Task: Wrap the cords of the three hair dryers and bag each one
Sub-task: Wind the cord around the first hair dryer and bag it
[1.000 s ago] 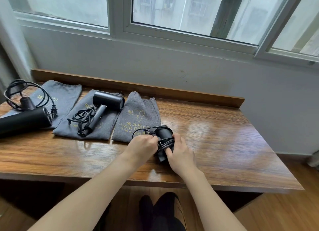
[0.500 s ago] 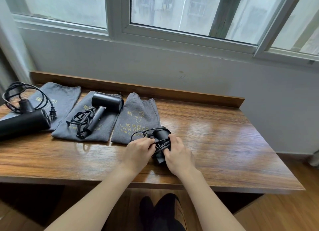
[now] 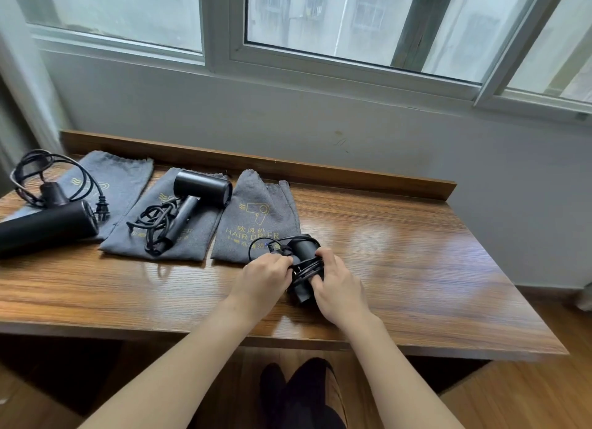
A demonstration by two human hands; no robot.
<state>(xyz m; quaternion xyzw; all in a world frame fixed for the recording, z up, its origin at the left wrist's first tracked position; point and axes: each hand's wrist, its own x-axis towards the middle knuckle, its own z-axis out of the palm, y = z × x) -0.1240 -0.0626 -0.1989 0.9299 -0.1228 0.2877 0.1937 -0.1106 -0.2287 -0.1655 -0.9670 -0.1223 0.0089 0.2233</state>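
Hair dryer (image 3: pixel 304 268) sits at desk (image 3: pixel 416 252) front edge by its pouch (image 3: pixel 256 217); we grip the handle w/ right hand (image 3: pixel 339 287), fingers curled round, to steady it while left hand (image 3: pixel 262 275) pinches the cord (image 3: pixel 307 265) end, approx. fully wound.

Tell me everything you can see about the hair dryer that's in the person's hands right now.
The hair dryer is matte black, probably plastic, with a round barrel and a straight handle pointing toward the person. It lies on the wooden table at the near edge of the right-hand grey bag. Its black cord is wound in several turns around the handle, with one loose loop left over the bag. The left hand pinches the cord end; the right hand grips the handle over the coils.
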